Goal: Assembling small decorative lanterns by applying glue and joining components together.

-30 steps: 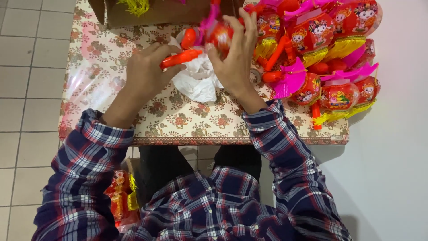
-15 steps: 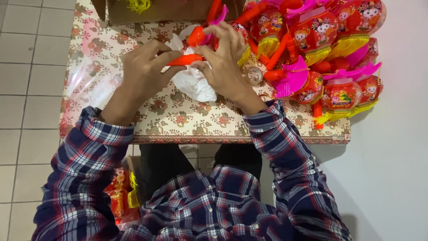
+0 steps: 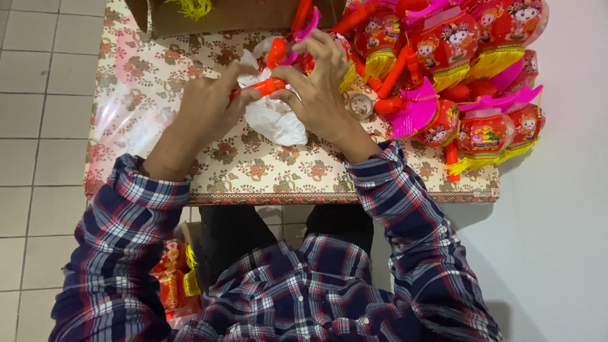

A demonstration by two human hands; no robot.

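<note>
Item: slim orange plastic rod (image 3: 265, 87), likely a lantern handle, held level above the far middle of the surface (image 3: 158, 120), a small table under a floral cloth with clear plastic cover.

Change noted: one second ago the right hand cupped a round red lantern body beside the rod; that body is no longer in the palm, and both hands have closed in on the rod alone. Judged: work has shifted from the lantern body to its handle.

Left hand (image 3: 206, 104): forearm angled in from the near left corner, fingers curled, thumb and forefinger pinched shut on the rod's left end.

Right hand (image 3: 320, 85): wrist bent inward, fingertips clamped on the rod's right end, remaining fingers arched over a pink plastic piece (image 3: 303, 39).

Beneath the hands: crumpled white plastic bag (image 3: 273, 117), resting on the surface.

Right edge and far right corner: heap of red round paper lanterns with yellow tassels (image 3: 456, 57), mixed with magenta fan-shaped pieces (image 3: 415, 111).

Far edge: brown cardboard box (image 3: 234, 14).

Sleeves: blue-and-red plaid.
</note>
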